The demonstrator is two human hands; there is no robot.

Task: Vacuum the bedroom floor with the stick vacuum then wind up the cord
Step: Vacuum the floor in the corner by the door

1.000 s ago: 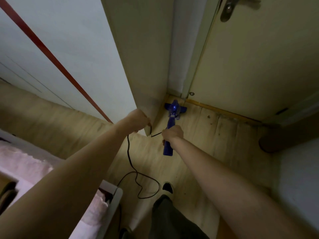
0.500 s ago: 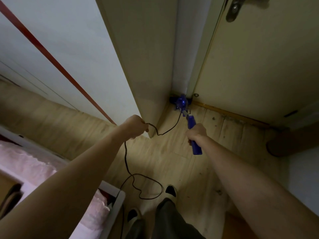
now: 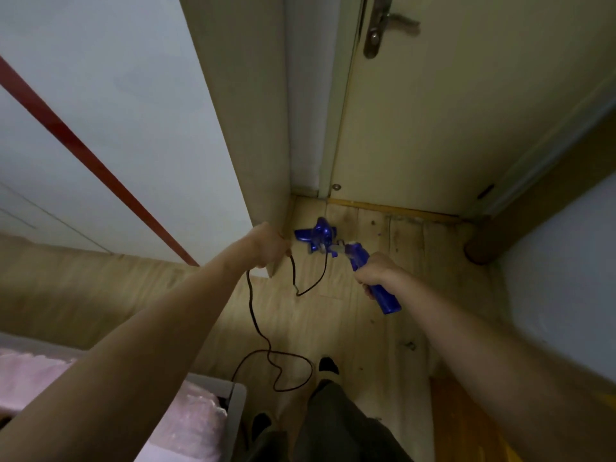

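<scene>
The right hand (image 3: 378, 273) gripped the blue vacuum (image 3: 336, 248) by its handle, fingers curled round it. The left hand (image 3: 268, 245) held the black cord (image 3: 255, 315) in a closed fist, beside the vacuum and level with it. The vacuum's head rested on the wood floor (image 3: 376, 331), just short of the door (image 3: 466, 111). From the vacuum the cord dipped in a slack bight to the left hand, then hung down and looped on the floor well back from the vacuum, near a dark shoe (image 3: 328, 365).
</scene>
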